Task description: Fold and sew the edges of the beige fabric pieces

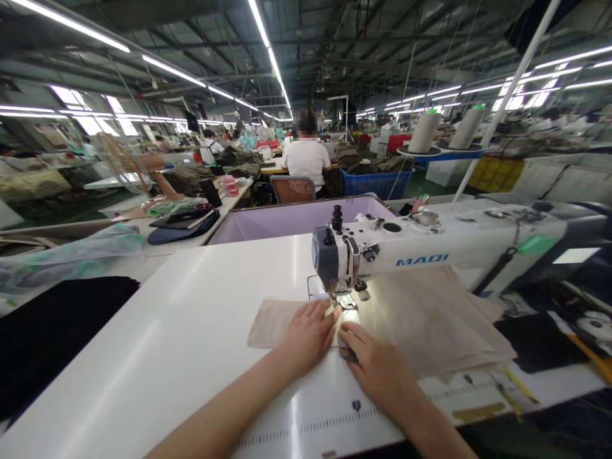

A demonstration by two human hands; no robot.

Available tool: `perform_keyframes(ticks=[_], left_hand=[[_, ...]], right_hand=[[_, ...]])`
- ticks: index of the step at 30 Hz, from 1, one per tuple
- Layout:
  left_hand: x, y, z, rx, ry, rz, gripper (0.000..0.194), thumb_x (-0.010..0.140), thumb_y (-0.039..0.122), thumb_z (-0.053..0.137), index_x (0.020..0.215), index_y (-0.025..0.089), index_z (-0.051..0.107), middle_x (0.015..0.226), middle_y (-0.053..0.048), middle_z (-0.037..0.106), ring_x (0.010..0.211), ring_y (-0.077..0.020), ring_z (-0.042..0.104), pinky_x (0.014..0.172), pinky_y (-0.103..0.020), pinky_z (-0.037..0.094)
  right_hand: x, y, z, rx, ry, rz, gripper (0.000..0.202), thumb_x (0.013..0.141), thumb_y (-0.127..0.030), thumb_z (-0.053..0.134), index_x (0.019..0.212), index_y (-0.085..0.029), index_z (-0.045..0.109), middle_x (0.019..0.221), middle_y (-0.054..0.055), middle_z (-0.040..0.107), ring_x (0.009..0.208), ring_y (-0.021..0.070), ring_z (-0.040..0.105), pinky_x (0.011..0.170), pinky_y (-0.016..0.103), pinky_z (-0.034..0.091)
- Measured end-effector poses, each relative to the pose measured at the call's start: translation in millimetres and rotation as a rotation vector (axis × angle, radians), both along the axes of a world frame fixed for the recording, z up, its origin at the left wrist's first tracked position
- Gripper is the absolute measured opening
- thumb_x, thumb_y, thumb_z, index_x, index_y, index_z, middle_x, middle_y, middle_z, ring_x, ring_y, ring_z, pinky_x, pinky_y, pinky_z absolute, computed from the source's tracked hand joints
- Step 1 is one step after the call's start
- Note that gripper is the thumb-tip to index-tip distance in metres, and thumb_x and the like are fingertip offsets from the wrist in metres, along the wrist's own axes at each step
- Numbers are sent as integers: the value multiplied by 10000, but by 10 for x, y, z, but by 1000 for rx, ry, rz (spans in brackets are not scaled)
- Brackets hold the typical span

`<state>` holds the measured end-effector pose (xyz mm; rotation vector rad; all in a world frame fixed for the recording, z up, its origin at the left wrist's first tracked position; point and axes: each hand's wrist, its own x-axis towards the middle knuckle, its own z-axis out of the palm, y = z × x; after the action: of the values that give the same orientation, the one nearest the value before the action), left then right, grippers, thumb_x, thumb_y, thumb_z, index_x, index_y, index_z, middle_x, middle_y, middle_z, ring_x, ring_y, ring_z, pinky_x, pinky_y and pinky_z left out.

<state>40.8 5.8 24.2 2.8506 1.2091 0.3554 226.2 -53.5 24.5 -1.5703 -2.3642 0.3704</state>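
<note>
My left hand [308, 331] lies flat with its fingers stretched out on a small beige fabric piece [270, 324]. Its fingertips reach close to the presser foot [336, 301] of a white sewing machine [411, 245]. Just right of it, my right hand [375, 357] is curled near the needle plate [350, 306], thumb and fingers around a small dark object [348, 352] mostly hidden by the hand. Larger beige fabric pieces [430, 319] lie under the machine's arm, to the right of my right hand.
A white table [191, 319] carries the machine. Black cloth [62, 338] lies at left, another dark cloth [540, 341] at right. Behind the table is a lilac-lined bin [282, 220]. Thread cones [424, 132] stand at upper right. A person in white [306, 159] sits ahead.
</note>
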Motion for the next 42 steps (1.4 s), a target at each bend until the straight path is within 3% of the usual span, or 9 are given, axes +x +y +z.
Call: perform_keyframes(ticks=[5, 12, 21, 29, 35, 42], left_hand=[[6, -163, -2, 23, 16, -38, 346, 986, 212, 522, 1325, 152, 553, 1366, -138, 590, 1282, -303, 541, 1066, -462, 494], [-83, -488, 34, -2, 26, -180, 400, 976, 154, 505, 1373, 110, 500, 1342, -151, 615, 1249, -311, 570, 1027, -456, 536], [-108, -176, 99, -50, -19, -151, 287, 1002, 189, 457, 1248, 133, 595, 1265, -138, 643, 1200, -290, 591, 989, -458, 551], [-98, 147, 146, -43, -48, -146, 252, 987, 191, 454, 1178, 183, 617, 1227, -113, 648, 1201, -261, 591, 1008, -425, 535], [-119, 220, 76, 6, -22, -101, 288, 982, 204, 483, 1243, 183, 603, 1281, -108, 644, 1187, -273, 595, 1006, -446, 520], [-156, 186, -11, 29, -81, -45, 345, 978, 208, 502, 1313, 178, 578, 1379, -102, 607, 1283, -266, 537, 1094, -466, 442]], right_hand=[[27, -74, -34, 18, 33, 26, 389, 895, -69, 530, 1237, -203, 658, 1353, 71, 640, 1106, 259, 680, 906, 352, 579], [79, -200, -207, 61, 23, 65, 532, 864, -56, 474, 1388, -76, 565, 1405, 155, 598, 1194, 292, 638, 992, 402, 549], [27, 48, 9, -31, -3, 31, 481, 871, -61, 514, 1324, -195, 605, 1399, 63, 607, 1066, 256, 694, 872, 336, 577], [-13, 245, 46, -5, 39, 8, 359, 921, -91, 523, 1218, -237, 664, 1309, 33, 660, 1016, 227, 705, 860, 288, 539], [-15, 159, 23, -9, 36, -8, 345, 894, -79, 568, 1182, -233, 680, 1353, 33, 636, 1032, 244, 704, 861, 321, 560], [-27, 22, -59, 29, 38, -13, 395, 911, -82, 533, 1279, -188, 629, 1423, 73, 588, 1093, 260, 684, 871, 358, 584]])
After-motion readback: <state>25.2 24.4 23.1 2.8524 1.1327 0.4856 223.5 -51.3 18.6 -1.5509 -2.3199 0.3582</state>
